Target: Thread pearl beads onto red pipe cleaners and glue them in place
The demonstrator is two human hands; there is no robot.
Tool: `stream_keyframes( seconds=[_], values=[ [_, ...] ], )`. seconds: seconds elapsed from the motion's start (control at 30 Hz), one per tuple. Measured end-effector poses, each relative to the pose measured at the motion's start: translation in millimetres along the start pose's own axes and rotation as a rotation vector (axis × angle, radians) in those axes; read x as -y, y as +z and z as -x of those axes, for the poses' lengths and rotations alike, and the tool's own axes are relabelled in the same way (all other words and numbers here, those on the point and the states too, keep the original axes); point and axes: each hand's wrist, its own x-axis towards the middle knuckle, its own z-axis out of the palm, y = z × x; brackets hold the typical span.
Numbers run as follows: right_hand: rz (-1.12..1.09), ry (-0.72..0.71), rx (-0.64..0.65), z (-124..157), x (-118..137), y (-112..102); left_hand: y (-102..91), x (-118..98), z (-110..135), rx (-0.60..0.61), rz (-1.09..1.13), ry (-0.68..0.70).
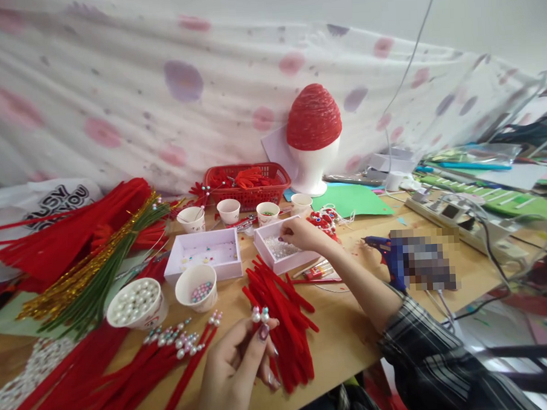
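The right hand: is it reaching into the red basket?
No, the right hand is over the pale box of clear beads, which stands in front of the red basket.

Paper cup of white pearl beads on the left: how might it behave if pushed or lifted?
The paper cup looks thin-walled, so it would probably dent if squeezed. Filled near the rim with round pearl beads, it would likely spill them rolling across the table if tipped.

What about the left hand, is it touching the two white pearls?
Touching. In the head view the left hand pinches the two white pearls at its fingertips, no gap showing.
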Motion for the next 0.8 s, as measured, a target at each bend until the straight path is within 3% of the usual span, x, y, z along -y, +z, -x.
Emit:
stream_keyframes(
  seconds=[0.17,0.33,0.43,0.53,0.63,0.8],
  values=[
    [-0.269,-0.059,-0.123,20.5,9.0,-7.7,1.7,-2.3,-5.2,0.07,-0.018,0.01],
    [-0.706,-0.128,-0.041,72.7,41.6,-0.5,6.0,-14.0,4.0,0.157,0.154,-0.122],
    [-1.53,0.115,0.264,100.6,53.7,12.8,7.3,-17.1,9.6,0.228,0.25,-0.233],
    [-1.976,0.391,0.442,111.4,56.4,27.3,6.8,-12.7,9.2,0.265,0.264,-0.275],
    [-2.138,0.483,0.504,110.2,55.1,39.5,5.5,-6.3,5.2,0.291,0.254,-0.256],
    [-2.101,0.379,0.596,107.5,53.9,53.5,3.2,-5.2,1.4,0.312,0.217,-0.258]
  ],
)
